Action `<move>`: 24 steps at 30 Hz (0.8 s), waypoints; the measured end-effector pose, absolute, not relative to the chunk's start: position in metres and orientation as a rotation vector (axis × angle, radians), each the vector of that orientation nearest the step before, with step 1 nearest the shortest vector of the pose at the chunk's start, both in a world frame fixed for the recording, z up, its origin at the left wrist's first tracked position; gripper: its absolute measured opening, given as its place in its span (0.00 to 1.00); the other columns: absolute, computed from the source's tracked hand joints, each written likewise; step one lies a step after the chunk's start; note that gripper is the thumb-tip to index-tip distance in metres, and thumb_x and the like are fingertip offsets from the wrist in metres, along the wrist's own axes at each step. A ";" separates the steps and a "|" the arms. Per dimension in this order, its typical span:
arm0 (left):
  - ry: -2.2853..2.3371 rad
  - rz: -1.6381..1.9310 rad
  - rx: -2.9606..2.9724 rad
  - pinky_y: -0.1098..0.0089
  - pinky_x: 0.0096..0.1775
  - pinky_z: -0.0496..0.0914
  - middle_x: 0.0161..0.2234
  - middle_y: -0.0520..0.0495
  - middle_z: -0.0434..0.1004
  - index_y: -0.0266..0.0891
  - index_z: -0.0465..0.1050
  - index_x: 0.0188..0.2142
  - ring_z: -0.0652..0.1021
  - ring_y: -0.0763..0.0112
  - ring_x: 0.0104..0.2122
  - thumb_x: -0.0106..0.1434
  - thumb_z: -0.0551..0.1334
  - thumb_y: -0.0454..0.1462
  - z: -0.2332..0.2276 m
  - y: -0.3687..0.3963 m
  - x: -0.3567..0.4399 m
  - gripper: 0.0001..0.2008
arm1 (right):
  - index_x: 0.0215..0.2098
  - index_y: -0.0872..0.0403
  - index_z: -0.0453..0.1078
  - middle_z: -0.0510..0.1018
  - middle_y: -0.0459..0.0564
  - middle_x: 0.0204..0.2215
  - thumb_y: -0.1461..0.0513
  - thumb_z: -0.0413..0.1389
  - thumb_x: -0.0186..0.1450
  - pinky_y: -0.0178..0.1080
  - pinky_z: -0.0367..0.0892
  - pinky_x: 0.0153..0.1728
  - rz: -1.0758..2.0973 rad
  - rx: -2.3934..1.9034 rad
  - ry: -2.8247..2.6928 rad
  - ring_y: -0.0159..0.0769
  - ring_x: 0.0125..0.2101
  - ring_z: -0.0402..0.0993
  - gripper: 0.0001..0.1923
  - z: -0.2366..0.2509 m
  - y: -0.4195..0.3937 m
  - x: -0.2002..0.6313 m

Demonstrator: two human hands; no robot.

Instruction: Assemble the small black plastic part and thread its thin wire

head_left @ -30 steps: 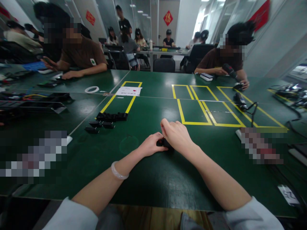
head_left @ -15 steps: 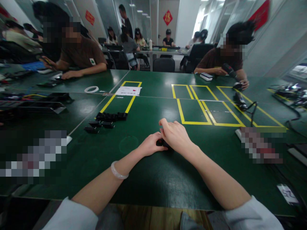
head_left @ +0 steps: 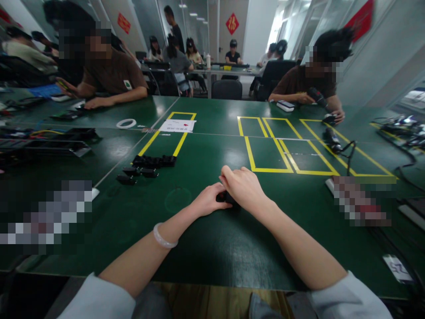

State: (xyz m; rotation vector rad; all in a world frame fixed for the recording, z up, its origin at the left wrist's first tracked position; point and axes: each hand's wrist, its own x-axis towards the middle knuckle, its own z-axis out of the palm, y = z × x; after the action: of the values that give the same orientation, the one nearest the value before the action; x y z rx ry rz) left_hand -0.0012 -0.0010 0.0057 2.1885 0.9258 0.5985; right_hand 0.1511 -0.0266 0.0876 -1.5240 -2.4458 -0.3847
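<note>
Green table (head_left: 202, 248) took up most of the view, glossy top. Yellow tape outlines (head_left: 270, 170) marked its far side. Nearer in, right hand (head_left: 244, 184) was curled over the work from above, fingertips hidden, so couldn't tell whether it gripped anything. Left hand (head_left: 209, 200) had thumb and fingers either side of the small black part (head_left: 229, 198), looked like a real grasp. Row of black pieces (head_left: 154, 161) sat off to the left, three loose black blocks (head_left: 149, 173) just beside it on the near side, well apart from both hands. Risk, my read: any push or twist from the right could skid the part, since the left pinch looked like the main restraint and the top looked slick. Off-axis force could also cock it, and with the right hand masking it, that'd be hard to catch. Part itself: between the hands, low over the near-middle of the table; table contact unclear. Dark, compact, hint of red in the finger gap, mostly covered, full shape not readable.
</note>
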 end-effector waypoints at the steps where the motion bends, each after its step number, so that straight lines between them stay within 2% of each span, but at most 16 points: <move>1: 0.934 0.596 2.197 0.66 0.40 0.69 0.39 0.47 0.75 0.38 0.71 0.43 0.75 0.61 0.38 0.54 0.68 0.43 0.006 -0.001 -0.001 0.19 | 0.37 0.54 0.62 0.77 0.48 0.24 0.61 0.39 0.70 0.36 0.47 0.29 -0.387 -1.533 -2.440 0.33 0.25 0.72 0.12 0.088 -0.027 0.151; 6: 0.962 0.577 2.195 0.65 0.41 0.69 0.37 0.46 0.75 0.37 0.71 0.38 0.75 0.60 0.38 0.54 0.68 0.44 0.005 0.000 -0.001 0.16 | 0.38 0.53 0.63 0.77 0.46 0.25 0.64 0.41 0.68 0.36 0.48 0.30 -0.381 -1.540 -2.431 0.32 0.24 0.71 0.09 0.091 -0.029 0.150; 13: 0.947 0.554 2.201 0.65 0.42 0.69 0.40 0.47 0.75 0.38 0.71 0.43 0.75 0.61 0.39 0.54 0.68 0.43 0.006 0.000 -0.001 0.19 | 0.37 0.53 0.63 0.78 0.47 0.24 0.56 0.39 0.71 0.37 0.46 0.29 -0.361 -1.571 -2.455 0.33 0.25 0.71 0.14 0.092 -0.027 0.153; 20: 0.952 0.567 2.227 0.65 0.41 0.69 0.39 0.46 0.74 0.37 0.72 0.42 0.75 0.62 0.37 0.54 0.68 0.44 0.004 0.001 -0.001 0.18 | 0.39 0.53 0.63 0.77 0.46 0.25 0.64 0.42 0.67 0.36 0.47 0.29 -0.369 -1.579 -2.415 0.33 0.25 0.71 0.09 0.091 -0.026 0.153; 24: 0.942 0.575 2.229 0.65 0.42 0.68 0.39 0.46 0.75 0.38 0.72 0.41 0.75 0.61 0.38 0.54 0.68 0.44 0.005 0.001 -0.001 0.18 | 0.38 0.53 0.62 0.77 0.46 0.25 0.62 0.42 0.68 0.36 0.47 0.29 -0.363 -1.552 -2.415 0.33 0.25 0.71 0.09 0.092 -0.028 0.153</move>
State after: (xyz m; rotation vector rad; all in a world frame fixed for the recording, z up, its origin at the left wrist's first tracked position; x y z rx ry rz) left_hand -0.0009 0.0008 0.0049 2.2291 0.9418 0.5751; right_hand 0.1534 -0.0277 0.0922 -1.5525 -2.4146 -0.3632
